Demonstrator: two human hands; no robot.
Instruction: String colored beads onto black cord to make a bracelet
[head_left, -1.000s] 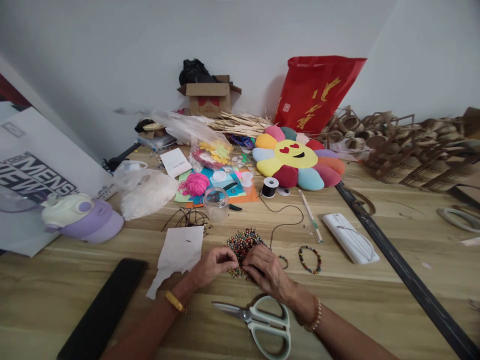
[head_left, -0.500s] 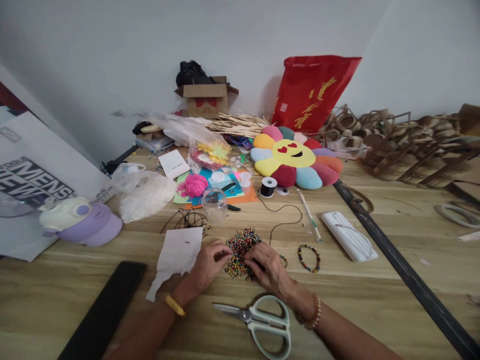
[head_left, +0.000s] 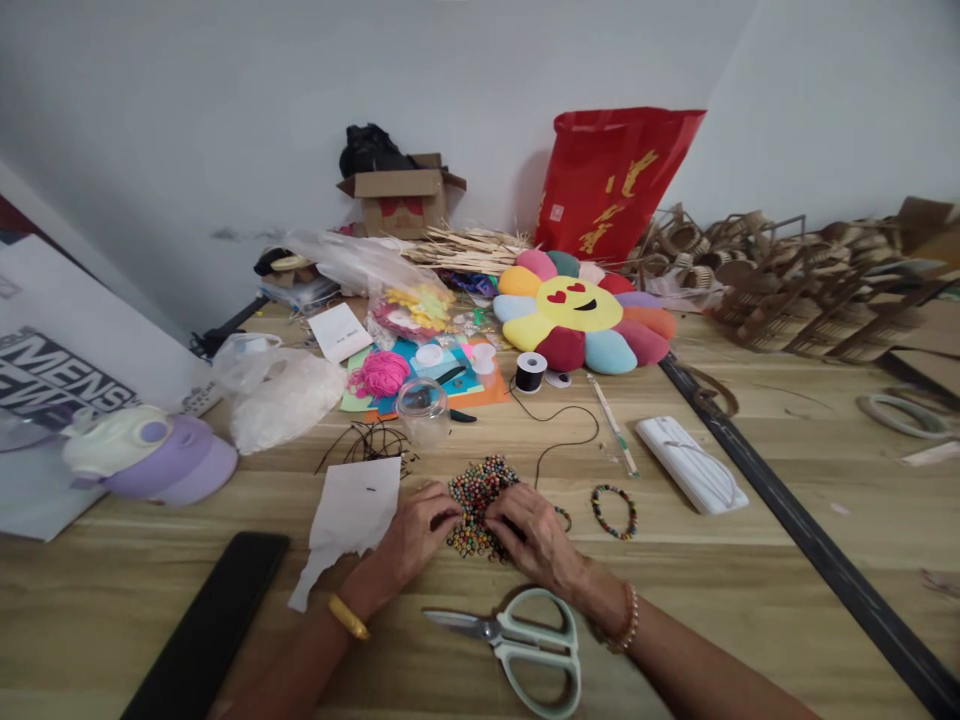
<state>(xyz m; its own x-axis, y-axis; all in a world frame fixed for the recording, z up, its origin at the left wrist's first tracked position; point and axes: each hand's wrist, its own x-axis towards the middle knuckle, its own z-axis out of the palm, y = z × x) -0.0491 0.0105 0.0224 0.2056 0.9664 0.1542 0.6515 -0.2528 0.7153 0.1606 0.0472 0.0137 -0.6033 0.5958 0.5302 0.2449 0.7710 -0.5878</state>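
Note:
A heap of small multicoloured beads (head_left: pixel 480 490) lies on the wooden table between my hands. My left hand (head_left: pixel 421 528) is closed in a pinch at the heap's left edge; whatever its fingertips hold is too small to make out. On the other side my right hand (head_left: pixel 531 528) bends over the heap, thumb and fingers pinched, their tips partly hidden. A black cord (head_left: pixel 574 408) runs from its spool (head_left: pixel 530 372) down behind my right hand. Past that hand shows part of a beaded strand (head_left: pixel 562 517). A beaded bracelet (head_left: pixel 614 512) lies farther right.
Scissors with pale green handles (head_left: pixel 517 640) lie nearest me. Torn white paper (head_left: pixel 352 510) and a black case-like object (head_left: pixel 214 625) are on the left. Beyond the beads stand a clear jar (head_left: pixel 422 412) and a flower cushion (head_left: pixel 585 310). A white power strip (head_left: pixel 690 465) sits right.
My pinched fingertips were closer together a second ago; my left hand has drawn slightly left, away from my right. The camera view has shifted a little to the right.

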